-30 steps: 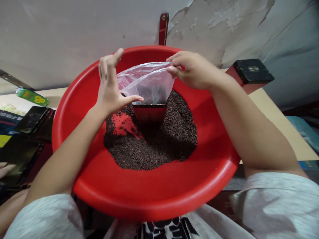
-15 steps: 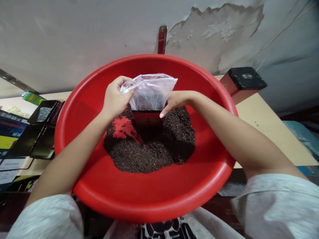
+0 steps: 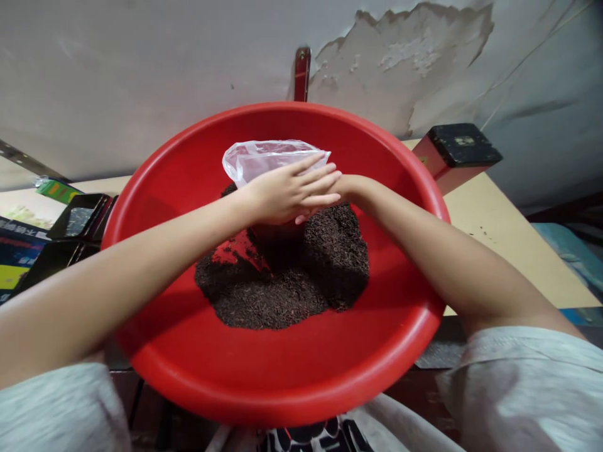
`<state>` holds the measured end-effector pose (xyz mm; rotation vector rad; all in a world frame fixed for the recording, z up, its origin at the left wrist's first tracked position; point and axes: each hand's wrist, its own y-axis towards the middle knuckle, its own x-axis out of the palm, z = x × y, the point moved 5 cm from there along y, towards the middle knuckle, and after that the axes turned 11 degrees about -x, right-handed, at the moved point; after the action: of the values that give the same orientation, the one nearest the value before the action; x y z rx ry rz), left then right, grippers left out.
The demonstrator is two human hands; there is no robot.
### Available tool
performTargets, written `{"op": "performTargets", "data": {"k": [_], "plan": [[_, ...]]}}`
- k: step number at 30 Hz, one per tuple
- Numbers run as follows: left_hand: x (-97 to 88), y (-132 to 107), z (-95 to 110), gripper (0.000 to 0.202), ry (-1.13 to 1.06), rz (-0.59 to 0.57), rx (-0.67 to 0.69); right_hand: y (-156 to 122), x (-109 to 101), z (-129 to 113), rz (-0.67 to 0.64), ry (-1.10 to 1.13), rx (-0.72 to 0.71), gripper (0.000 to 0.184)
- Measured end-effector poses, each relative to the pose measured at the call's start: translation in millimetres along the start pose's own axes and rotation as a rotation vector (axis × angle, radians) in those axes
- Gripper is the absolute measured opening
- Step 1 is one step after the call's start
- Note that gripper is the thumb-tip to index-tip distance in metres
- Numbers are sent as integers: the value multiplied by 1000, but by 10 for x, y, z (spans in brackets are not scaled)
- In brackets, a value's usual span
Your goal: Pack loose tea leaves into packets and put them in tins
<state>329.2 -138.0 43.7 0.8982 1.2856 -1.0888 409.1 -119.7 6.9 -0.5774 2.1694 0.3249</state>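
A wide red plastic basin (image 3: 277, 402) holds a low heap of dark, fine tea-like leaves (image 3: 273, 301). Among the leaves stands a dark red tin (image 3: 282, 233), in shadow and partly covered by my hands. From its top rises a clear plastic bag (image 3: 268, 150). My left hand (image 3: 294, 188) stretches across the front of the bag, fingers straight and spread, holding nothing. Behind it my right hand (image 3: 347, 187) is at the tin's right side; a thumb tip shows by the tin's rim, while its other fingers are hidden.
A red tin with a black end (image 3: 464, 150) stands on the pale table (image 3: 494, 232) to the right. Black trays (image 3: 78, 220) and a green box (image 3: 59, 188) lie on the left. Behind the basin is a wall with peeling paint (image 3: 405, 56).
My left hand has let go of the bag's left edge and moved right, across the bag toward my right hand. My right hand stays by the tin.
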Motion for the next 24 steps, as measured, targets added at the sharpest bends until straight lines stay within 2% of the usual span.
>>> {"op": "performTargets", "data": {"k": [1, 3, 5, 6, 8, 13, 15, 17, 18, 20, 22, 24], "plan": [[6, 73, -102, 50, -18, 19, -44, -8, 11, 2, -61, -7, 14, 42], [10, 168, -351, 43, -27, 91, -128, -35, 6, 20, -120, -31, 81, 69], [20, 194, -589, 33, -4, 171, -189, -63, -30, 52, -76, -46, 172, 100], [29, 186, -684, 28, 12, 205, -214, -72, -35, 63, -59, -41, 196, 109], [48, 150, -808, 23, 49, 262, -258, -69, -19, 73, -56, -18, 175, 114], [51, 66, -892, 31, 38, 392, -384, -32, 4, 137, -42, -13, 66, 103], [74, 59, -968, 35, -72, 324, -528, -28, 4, 149, -48, -18, 56, 102], [123, 45, -1015, 36, -255, 144, -668, -32, 9, 141, -74, -30, 54, 103], [135, 30, -997, 35, -367, 47, -700, -34, 13, 130, -88, -35, 47, 103], [91, -13, -878, 29, -588, -96, -682, -38, 22, 106, -109, -42, 14, 105], [-59, -93, -745, 23, -732, -115, -653, -37, 27, 92, -113, -41, -24, 106], [-275, -231, -710, 36, -741, -11, -696, -35, 30, 93, -107, -29, -45, 106]]}}
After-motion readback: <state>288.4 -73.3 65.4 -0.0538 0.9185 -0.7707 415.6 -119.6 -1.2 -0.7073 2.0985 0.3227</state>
